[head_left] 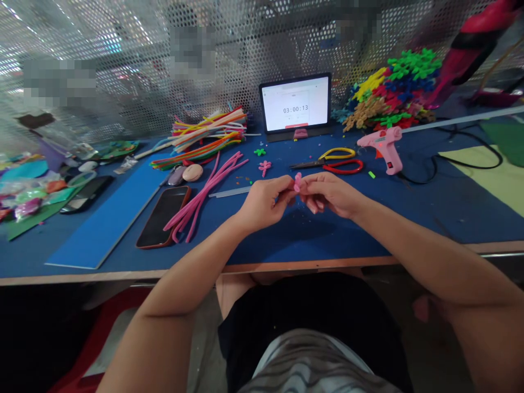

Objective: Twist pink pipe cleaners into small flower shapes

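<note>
My left hand [264, 204] and my right hand [327, 195] meet above the blue table, and their fingertips pinch a small pink pipe-cleaner piece [297, 183] between them. Part of the piece is hidden by my fingers. Just beyond my left hand lie a loose bundle of pink pipe cleaners [196, 195] and a clear glue stick [229, 191]. A small pink pipe-cleaner flower [265, 168] rests near my fingertips. Scissors with yellow and red handles [338, 154] lie beyond my right hand.
A pink hot glue gun [380, 147] stands at the right. A tablet [295, 103] showing 03:00:13 leans at the back, between heaped coloured pipe cleaners [204, 134] and pipe-cleaner shapes [388, 90]. A phone [161, 215] and blue board [106, 213] lie left. Perforated metal [123, 71] rises behind.
</note>
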The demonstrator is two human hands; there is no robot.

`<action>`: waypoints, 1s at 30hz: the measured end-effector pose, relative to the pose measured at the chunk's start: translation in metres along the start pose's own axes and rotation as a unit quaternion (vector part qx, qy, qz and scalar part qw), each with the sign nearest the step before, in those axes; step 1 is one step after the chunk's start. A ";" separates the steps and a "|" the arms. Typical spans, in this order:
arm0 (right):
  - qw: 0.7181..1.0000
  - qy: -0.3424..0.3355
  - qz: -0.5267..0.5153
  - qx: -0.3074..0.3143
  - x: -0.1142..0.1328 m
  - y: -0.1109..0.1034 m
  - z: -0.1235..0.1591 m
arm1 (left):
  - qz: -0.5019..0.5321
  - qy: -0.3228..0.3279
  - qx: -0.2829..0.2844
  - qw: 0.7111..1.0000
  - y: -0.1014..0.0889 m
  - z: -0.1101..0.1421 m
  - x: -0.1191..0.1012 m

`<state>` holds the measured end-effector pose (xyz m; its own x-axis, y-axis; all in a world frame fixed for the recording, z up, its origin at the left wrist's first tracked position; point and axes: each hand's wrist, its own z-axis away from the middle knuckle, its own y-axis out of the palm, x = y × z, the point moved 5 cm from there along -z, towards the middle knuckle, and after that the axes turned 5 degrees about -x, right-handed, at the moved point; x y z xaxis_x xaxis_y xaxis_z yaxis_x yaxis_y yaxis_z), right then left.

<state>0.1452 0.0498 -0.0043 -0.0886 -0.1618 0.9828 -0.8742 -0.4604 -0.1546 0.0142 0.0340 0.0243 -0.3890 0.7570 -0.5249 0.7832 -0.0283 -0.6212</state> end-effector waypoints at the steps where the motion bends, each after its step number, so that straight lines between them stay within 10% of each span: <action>1: 0.998 -0.042 0.050 -0.006 0.004 -0.002 0.000 | 0.063 -0.039 0.007 0.997 0.001 0.000 0.004; 3: 0.962 -0.178 0.202 -0.044 0.017 -0.008 0.003 | 0.211 -0.125 0.021 0.969 0.006 0.000 0.013; 8: 0.764 -0.412 0.491 -0.081 0.040 -0.008 0.021 | 0.441 -0.273 0.076 0.852 0.018 0.003 0.019; 13: 0.698 -0.455 0.552 -0.041 0.044 -0.006 0.029 | 0.507 -0.306 0.120 0.797 0.021 0.006 0.014; 17: 0.657 -0.526 0.536 -0.058 0.043 0.000 0.035 | 0.492 -0.281 0.120 0.815 0.022 0.006 0.013; 21: 0.778 -0.454 0.421 -0.105 0.041 -0.002 0.029 | 0.390 -0.193 0.068 0.898 0.013 0.001 0.011; 26: 0.978 -0.161 0.122 -0.055 0.019 -0.002 0.010 | 0.157 -0.096 0.023 0.983 0.001 -0.001 0.005; 30: 0.997 0.024 -0.065 -0.021 -0.001 0.002 0.001 | 0.036 -0.038 0.019 0.998 0.000 0.000 0.002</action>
<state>0.1442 0.0485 -0.0060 0.0042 -0.0606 0.9982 -0.8993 -0.4368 -0.0227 0.0133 0.0354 0.0238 -0.3690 0.7005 -0.6108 0.7925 -0.1061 -0.6005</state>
